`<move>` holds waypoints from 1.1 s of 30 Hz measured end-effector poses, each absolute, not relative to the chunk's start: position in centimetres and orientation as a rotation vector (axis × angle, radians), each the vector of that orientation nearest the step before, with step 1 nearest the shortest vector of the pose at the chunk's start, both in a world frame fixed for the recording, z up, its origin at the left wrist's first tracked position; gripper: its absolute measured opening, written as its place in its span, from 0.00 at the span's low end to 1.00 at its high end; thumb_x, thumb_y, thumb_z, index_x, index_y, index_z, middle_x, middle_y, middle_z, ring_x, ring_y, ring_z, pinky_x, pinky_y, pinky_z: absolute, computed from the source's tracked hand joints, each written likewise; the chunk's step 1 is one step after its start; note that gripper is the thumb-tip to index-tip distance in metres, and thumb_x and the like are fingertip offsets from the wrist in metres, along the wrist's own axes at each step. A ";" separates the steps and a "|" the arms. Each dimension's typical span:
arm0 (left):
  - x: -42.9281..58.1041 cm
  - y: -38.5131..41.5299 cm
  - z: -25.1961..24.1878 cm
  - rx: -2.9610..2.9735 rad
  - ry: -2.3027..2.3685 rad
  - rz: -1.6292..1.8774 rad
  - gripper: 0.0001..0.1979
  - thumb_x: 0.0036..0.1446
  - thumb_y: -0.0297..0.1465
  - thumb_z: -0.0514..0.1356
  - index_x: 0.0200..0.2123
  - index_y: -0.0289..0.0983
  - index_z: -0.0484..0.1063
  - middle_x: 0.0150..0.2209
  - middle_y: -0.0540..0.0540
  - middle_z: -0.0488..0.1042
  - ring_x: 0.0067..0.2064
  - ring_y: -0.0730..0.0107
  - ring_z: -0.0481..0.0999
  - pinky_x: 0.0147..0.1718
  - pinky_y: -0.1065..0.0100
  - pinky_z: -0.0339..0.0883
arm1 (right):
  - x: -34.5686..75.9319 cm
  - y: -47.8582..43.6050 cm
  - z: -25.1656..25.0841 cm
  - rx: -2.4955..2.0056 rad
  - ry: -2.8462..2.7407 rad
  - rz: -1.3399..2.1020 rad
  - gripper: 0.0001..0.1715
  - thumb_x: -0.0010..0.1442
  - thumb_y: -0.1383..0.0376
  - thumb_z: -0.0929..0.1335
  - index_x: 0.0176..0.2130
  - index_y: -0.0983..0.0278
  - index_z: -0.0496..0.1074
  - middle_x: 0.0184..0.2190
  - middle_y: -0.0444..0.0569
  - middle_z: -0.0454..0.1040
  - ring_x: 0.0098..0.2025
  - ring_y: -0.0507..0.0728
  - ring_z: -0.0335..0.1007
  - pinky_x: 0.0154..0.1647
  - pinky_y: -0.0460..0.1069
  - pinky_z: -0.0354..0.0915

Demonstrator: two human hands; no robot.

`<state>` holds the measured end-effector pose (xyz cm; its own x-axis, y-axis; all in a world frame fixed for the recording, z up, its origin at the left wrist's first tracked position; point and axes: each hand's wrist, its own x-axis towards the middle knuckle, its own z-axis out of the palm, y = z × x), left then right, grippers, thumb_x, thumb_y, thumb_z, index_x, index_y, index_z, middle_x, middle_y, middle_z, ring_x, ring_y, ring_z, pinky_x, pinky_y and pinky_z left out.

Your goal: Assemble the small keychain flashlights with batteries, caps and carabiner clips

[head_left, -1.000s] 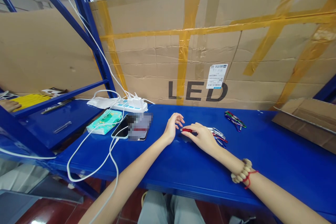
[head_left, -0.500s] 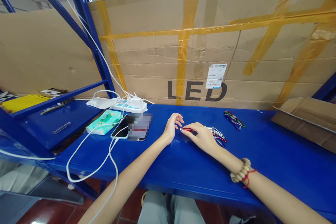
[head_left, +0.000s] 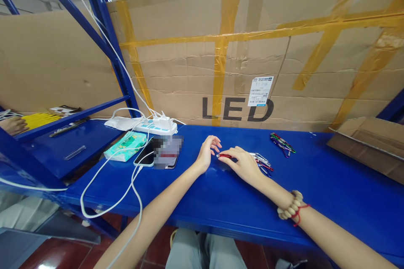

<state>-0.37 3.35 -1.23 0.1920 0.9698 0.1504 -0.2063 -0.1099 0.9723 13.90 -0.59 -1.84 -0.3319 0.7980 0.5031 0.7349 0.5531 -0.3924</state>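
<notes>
My right hand [head_left: 244,164] rests low over the blue table, thumb and fingers closed on a red carabiner [head_left: 224,156] whose end points toward my left hand. The palm and fingers hide part of that carabiner. Just right of this hand lies a small pile of carabiners [head_left: 264,162] in silver, red and blue, partly covered by it. My left hand [head_left: 207,152] stands on its edge with loosely curled fingers apart and holds nothing. Farther back to the right lies another group of carabiners [head_left: 283,144], in green, red and purple.
On the left are a tissue pack [head_left: 125,146], a phone [head_left: 145,153], a blurred flat item [head_left: 168,153] and a power strip [head_left: 156,127] with white cables. A cardboard wall [head_left: 183,75] closes the back; cardboard [head_left: 368,145] lies right. Another person's hand [head_left: 14,125] touches yellow strips [head_left: 41,120].
Another person's hand has come into view at the far left, at the yellow strips. My own two hands and the red carabiner look unmoved.
</notes>
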 end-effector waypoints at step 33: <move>-0.2 3.0 -0.7 1.228 0.896 1.228 0.13 0.56 0.34 0.44 0.28 0.35 0.64 0.25 0.48 0.69 0.23 0.76 0.65 0.22 0.75 0.53 | 18.7 -0.9 2.9 -1.696 -2.460 0.449 0.09 0.46 0.58 0.71 0.31 0.56 0.76 0.29 0.38 0.78 0.31 0.52 0.72 0.26 0.44 0.55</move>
<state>-0.21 3.01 -0.66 0.1690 0.9786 0.1175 -0.1870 -0.0852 0.9787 18.73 -0.93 2.94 -0.3650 0.9284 -0.0692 0.8930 0.3281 -0.3080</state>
